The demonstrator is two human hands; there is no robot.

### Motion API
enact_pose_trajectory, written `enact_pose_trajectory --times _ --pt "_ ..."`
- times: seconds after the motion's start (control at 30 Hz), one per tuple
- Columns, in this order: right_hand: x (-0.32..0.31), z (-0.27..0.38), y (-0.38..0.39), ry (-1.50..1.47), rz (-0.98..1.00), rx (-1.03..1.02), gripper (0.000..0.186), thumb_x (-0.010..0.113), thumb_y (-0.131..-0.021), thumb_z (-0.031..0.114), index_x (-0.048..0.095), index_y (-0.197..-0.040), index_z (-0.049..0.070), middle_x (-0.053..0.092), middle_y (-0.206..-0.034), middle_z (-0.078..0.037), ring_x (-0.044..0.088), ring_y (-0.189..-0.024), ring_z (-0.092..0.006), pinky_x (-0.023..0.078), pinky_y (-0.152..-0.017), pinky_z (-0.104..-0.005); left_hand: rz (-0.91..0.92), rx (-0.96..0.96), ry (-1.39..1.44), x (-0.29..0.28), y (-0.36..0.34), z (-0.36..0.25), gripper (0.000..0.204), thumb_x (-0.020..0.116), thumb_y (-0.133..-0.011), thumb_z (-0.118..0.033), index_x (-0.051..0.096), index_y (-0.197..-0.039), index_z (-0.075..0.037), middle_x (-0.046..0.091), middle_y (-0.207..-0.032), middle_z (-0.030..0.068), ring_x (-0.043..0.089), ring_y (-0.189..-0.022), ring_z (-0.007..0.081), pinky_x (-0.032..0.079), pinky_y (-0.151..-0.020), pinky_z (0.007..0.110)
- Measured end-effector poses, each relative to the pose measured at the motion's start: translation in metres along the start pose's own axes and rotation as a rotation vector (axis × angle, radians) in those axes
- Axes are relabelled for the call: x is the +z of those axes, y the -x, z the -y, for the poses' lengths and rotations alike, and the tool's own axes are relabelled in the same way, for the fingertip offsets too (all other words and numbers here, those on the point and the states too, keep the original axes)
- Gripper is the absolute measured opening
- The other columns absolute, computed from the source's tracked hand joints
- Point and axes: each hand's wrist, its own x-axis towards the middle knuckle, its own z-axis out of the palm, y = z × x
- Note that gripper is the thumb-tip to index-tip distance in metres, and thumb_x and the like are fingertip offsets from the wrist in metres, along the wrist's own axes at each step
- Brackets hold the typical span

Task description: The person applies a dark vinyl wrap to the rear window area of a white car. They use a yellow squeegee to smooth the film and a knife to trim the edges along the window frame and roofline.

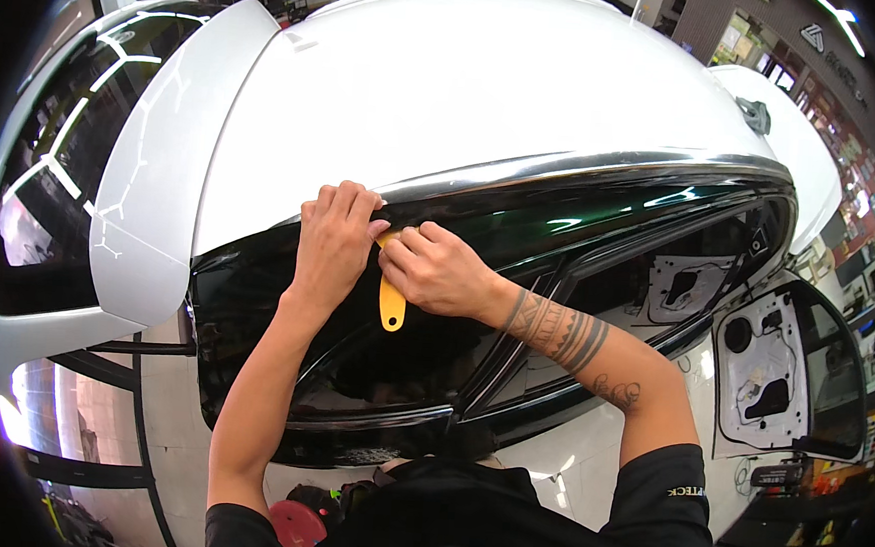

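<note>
My left hand (337,237) has its fingers bent at the edge of the glossy dark side panel (621,225) of a white car (469,85), just below the silver trim strip (584,165). What its fingertips grip, if anything, is hidden. Close beside it on the right, my tattooed right hand (428,268) is closed around a yellow plastic tool (392,311), whose rounded end with a hole hangs below the fingers. The tool's other end is mostly hidden by the hands at the panel's edge.
A white spoiler and dark glass (51,210) are at the left. A detached door (761,384) stands at the right. Dark frames (95,468) are at lower left, a red round object (294,525) below, with tiled floor (587,453) around and cluttered shelving at the far right.
</note>
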Motion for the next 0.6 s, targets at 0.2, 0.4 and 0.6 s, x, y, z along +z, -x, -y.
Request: enact_pose_trajectory --times 0.2,0.4,0.6 --pt "0.002 0.001 0.003 0.01 -0.059 0.022 0.014 0.064 -0.081 0.019 0.069 -0.086 0.006 0.059 -0.086 -0.004 0.06 -0.08 -0.0175 0.045 -0.068 -0.0306 0.138 0.037 -0.067 0.005 -0.012 -0.003 0.019 0.072 -0.086 -0.017 0.061 -0.1 -0.01 0.055 -0.103 0.0035 0.054 -0.096 0.0232 0.041 -0.076 0.04" --pt "0.001 0.011 0.004 0.002 -0.082 0.056 0.015 0.063 -0.083 0.018 0.069 -0.084 0.005 0.062 -0.087 -0.007 0.06 -0.083 -0.0207 0.047 -0.073 -0.033 0.208 0.191 0.237 0.015 -0.062 -0.011 0.03 0.072 -0.088 -0.016 0.068 -0.118 -0.018 0.057 -0.103 0.0063 0.056 -0.095 0.0238 0.048 -0.082 0.038" --pt "0.012 0.015 0.012 -0.118 -0.01 0.148 0.016 0.061 -0.085 0.016 0.066 -0.093 0.003 0.064 -0.095 -0.011 0.062 -0.095 -0.0283 0.049 -0.087 -0.0425 0.258 0.418 0.105 0.039 -0.111 -0.088 0.02 0.071 -0.087 -0.016 0.07 -0.106 -0.007 0.062 -0.108 0.0086 0.06 -0.105 0.0264 0.054 -0.08 0.04"
